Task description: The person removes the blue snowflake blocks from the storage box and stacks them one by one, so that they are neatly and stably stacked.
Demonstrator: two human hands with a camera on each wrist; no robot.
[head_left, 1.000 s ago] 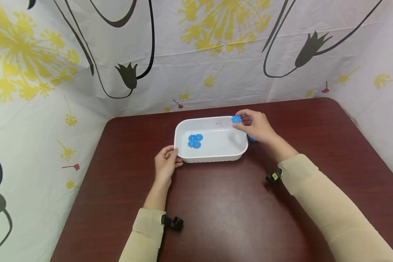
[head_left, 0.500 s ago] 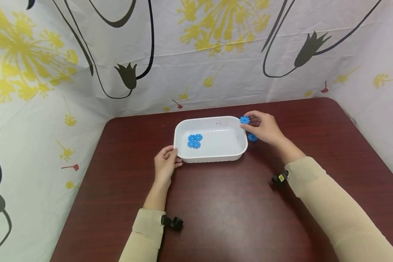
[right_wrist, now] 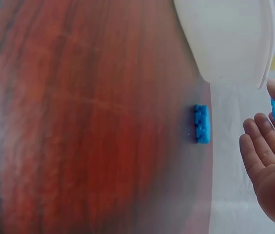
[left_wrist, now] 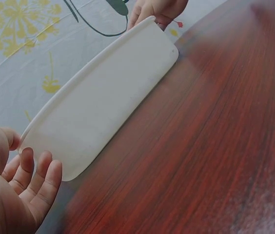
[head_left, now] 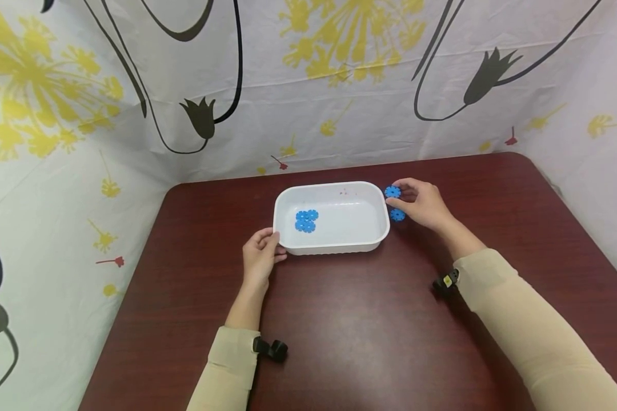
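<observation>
A white plastic tray (head_left: 344,249) sits near the back of the table, with several blue notched discs (head_left: 306,221) lying in its left part. My left hand (head_left: 260,257) grips the tray's front left corner, thumb on the rim and fingers at the outer wall, as the left wrist view also shows on the tray wall (left_wrist: 103,92). My right hand (head_left: 424,204) pinches one blue notched disc (head_left: 392,192) between thumb and finger, just outside the tray's right end. Below it on the table is another blue piece (head_left: 397,215), which looks like stacked discs (right_wrist: 202,124) in the right wrist view.
The dark red wooden table (head_left: 339,337) ends at the back and sides against a white cloth (head_left: 298,131) printed with yellow and grey flowers. Black wrist cameras (head_left: 272,349) are strapped over both beige sleeves (head_left: 524,331).
My right hand has moved right with the pinched disc, from over the tray's back right corner to outside its right end. The left hand and tray have stayed put.
</observation>
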